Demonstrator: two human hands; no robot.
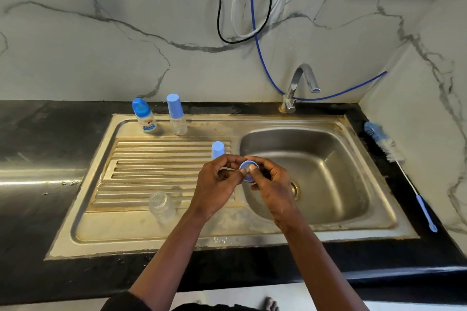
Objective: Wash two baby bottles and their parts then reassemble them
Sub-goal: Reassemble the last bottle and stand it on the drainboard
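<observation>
Both hands meet over the left rim of the sink basin. My left hand and my right hand pinch a small blue collar ring between thumbs and fingers. A blue cap stands on the drainboard just behind my left hand. An open clear bottle body stands on the drainboard's near part. At the back of the drainboard stand a clear bottle with a blue cap and a printed bottle with a darker blue cap.
A chrome tap rises behind the basin, with blue, black and white hoses hanging on the marble wall. A bottle brush lies on the black counter right of the sink. The drain shows beside my right hand.
</observation>
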